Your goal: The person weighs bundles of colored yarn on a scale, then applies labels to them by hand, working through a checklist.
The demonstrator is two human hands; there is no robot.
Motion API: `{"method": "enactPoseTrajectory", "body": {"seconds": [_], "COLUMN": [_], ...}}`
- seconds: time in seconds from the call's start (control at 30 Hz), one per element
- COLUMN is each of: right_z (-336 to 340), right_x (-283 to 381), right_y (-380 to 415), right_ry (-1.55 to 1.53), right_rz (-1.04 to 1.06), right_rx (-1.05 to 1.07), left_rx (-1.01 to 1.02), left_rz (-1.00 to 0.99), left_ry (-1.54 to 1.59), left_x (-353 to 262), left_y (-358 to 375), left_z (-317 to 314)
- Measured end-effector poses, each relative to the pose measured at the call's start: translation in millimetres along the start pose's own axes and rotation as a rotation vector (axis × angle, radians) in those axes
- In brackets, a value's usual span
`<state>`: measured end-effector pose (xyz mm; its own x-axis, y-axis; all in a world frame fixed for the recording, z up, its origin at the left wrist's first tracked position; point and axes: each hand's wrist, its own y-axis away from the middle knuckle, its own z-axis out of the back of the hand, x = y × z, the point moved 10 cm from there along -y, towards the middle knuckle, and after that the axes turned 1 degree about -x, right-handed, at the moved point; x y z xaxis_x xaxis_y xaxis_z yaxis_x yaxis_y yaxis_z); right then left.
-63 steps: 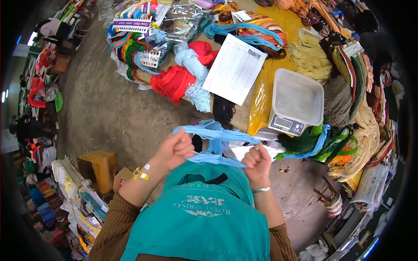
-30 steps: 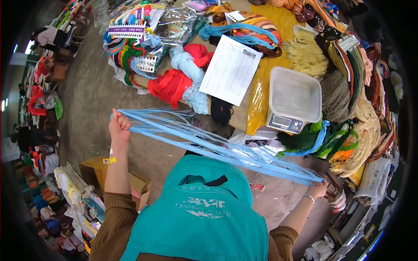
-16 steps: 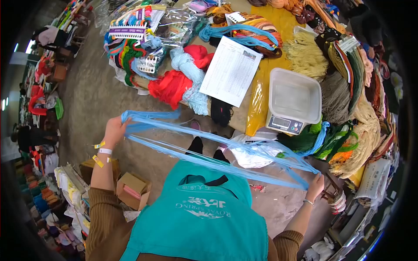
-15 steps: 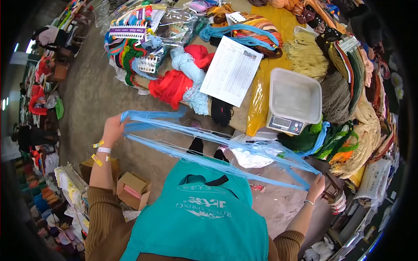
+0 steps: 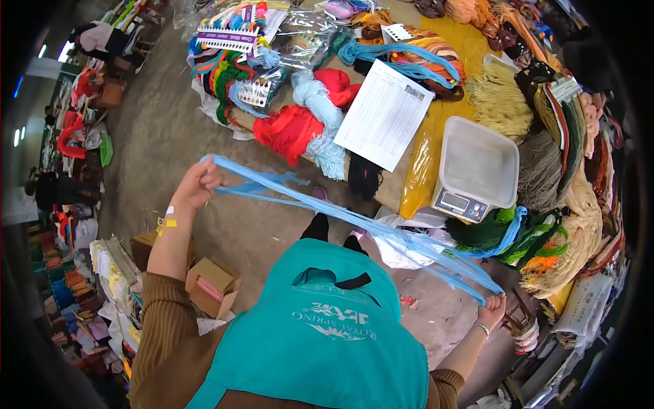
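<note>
A light-blue skein of thread [image 5: 340, 211] is stretched between my two hands, above the floor and the teal apron [image 5: 320, 327]. My left hand [image 5: 197, 183] grips one looped end, its fingers curled round the strands. At the other end, lower right, my right hand [image 5: 490, 311] is closed on the loop. The strands run nearly together beside my left hand and fan out toward my right. A few loose blue threads hang off near the left end.
On the table ahead lie a printed sheet [image 5: 384, 114], a scale with a clear plastic tub [image 5: 479, 160], red yarn [image 5: 289, 133], pale-blue yarn [image 5: 319, 112] and green skeins [image 5: 470, 235]. An open cardboard box [image 5: 212, 288] sits on the floor at left. People work at the far left.
The skein has gone from widely parted strands to a narrower, tauter band. My left hand has risen slightly and moved right; my right hand is a little lower. The view has shifted.
</note>
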<state>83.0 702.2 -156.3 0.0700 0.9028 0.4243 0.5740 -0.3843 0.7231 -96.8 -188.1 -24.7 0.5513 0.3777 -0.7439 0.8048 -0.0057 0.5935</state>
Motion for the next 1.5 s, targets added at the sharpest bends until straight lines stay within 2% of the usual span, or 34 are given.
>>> {"method": "enactPoseTrajectory", "body": {"seconds": [0.03,0.07,0.2,0.27,0.3,0.37,0.4,0.47,0.5,0.53,0.6,0.63,0.67,0.7,0.73,0.77,0.8,0.83,0.87,0.9,0.93,1.0,1.03,1.1,1.13,1.17,1.2,1.23,1.27,1.33,1.4,1.43,1.5], "right_z": [12.0,24.3,52.4,125.1,156.7,103.1,69.6,91.8,77.0,62.9,19.6,-28.6,-79.8,-84.3,-91.2,-94.6,-89.0,-87.2,-93.7,-100.2,-93.4,-81.9,-74.5,-94.3,-98.1,-97.6,-96.4,-85.7,-80.3,-77.4,-56.0,-58.8,-54.9], "right_x": [7.9,15.8,35.0,89.7,114.3,97.6,85.5,111.8,113.4,124.9,127.7,120.6,98.5,95.4,98.8,103.7,111.5,115.9,115.8,115.5,117.4,96.0,82.5,37.3,24.3,11.2,0.6,-8.0,-18.3,-38.1,-43.7,-50.5,-56.2], "right_y": [-1.0,-1.8,-7.7,-56.5,-76.5,-34.0,-7.8,-25.1,-16.5,6.1,29.1,50.0,70.7,65.3,69.5,72.6,61.6,59.1,58.3,57.3,47.9,36.5,32.8,47.9,47.7,48.1,47.9,39.1,34.2,23.5,12.4,8.9,1.5], "right_ry": [-0.076,-0.153,-0.217,-0.074,0.001,0.148,0.22,0.319,0.425,0.723,0.882,1.36,1.848,1.989,1.987,1.987,2.026,2.026,1.916,1.8,1.567,1.157,1.131,1.001,1.077,1.007,0.937,0.703,0.472,0.121,-0.067,-0.158,-0.236], "right_rz": [0.067,0.134,0.216,0.358,0.421,0.493,0.529,0.582,0.619,0.755,0.973,1.13,1.257,1.174,1.206,1.234,1.069,1.065,1.126,1.181,1.131,0.839,0.649,0.439,0.403,0.329,0.256,0.171,0.102,-0.031,0.005,-0.045,-0.048], "right_rx": [-0.078,-0.156,-0.298,-0.425,-0.497,-0.516,-0.529,-0.544,-0.547,-0.755,-0.789,-0.755,-0.682,-0.614,-0.58,-0.546,-0.466,-0.469,-0.326,-0.185,-0.15,-0.135,-0.194,-0.14,-0.095,-0.075,-0.058,-0.02,0.034,0.205,0.077,0.155,0.136], "left_rx": [-0.076,-0.037,-0.086,-0.233,-0.225,-0.384,-0.372,-0.479,-0.495,-0.489,-0.463,-0.461,-0.536,-0.602,-0.624,-0.624,-0.597,-0.557,-0.555,-0.552,-0.549,-0.535,-0.518,-0.504,-0.486,-0.488,-0.44,-0.364,-0.412,-0.427,-0.437,-0.49,-0.545], "left_rz": [0.023,0.047,0.018,-0.075,-0.059,-0.132,-0.12,-0.142,-0.152,-0.145,-0.217,-0.215,-0.352,-0.486,-0.489,-0.487,-0.538,-0.584,-0.583,-0.599,-0.614,-0.605,-0.592,-0.627,-0.658,-0.659,-0.413,-0.156,-0.142,-0.159,-0.176,-0.175,-0.175], "left_ry": [0.385,0.545,0.635,0.73,0.724,0.785,0.783,0.814,0.795,0.792,0.672,0.67,0.382,0.09,-0.266,-0.268,-0.605,-0.94,-0.941,-1.09,-1.239,-1.291,-1.342,-1.252,-1.163,-1.162,-0.539,0.077,0.369,0.501,0.628,0.684,0.741], "left_x": [1.3,1.2,5.1,0.2,2.0,4.6,5.8,9.1,8.7,9.4,-3.2,-5.9,-27.3,-49.6,-63.8,-68.7,-85.6,-96.5,-103.4,-112.5,-116.5,-116.0,-113.1,-101.8,-100.8,-104.7,-88.6,-57.7,-51.1,-48.2,-45.0,-40.6,-34.1], "left_y": [-1.1,-6.8,-16.6,-17.3,-20.9,-24.7,-30.1,-32.9,-35.5,-37.5,-40.2,-38.9,-28.3,-17.4,-11.2,-8.1,-3.4,-1.8,2.6,8.2,11.2,7.7,3.5,-8.9,-11.7,-9.6,-17.8,-25.4,-25.5,-27.3,-27.8,-26.1,-22.1], "left_z": [4.1,5.8,14.8,16.5,12.1,24.5,21.7,30.8,32.1,31.7,30.6,31.0,39.3,44.0,53.5,62.0,52.0,37.3,30.1,14.2,3.1,2.7,2.2,21.3,30.2,33.4,63.4,73.7,75.5,99.4,121.1,131.9,151.8]}}
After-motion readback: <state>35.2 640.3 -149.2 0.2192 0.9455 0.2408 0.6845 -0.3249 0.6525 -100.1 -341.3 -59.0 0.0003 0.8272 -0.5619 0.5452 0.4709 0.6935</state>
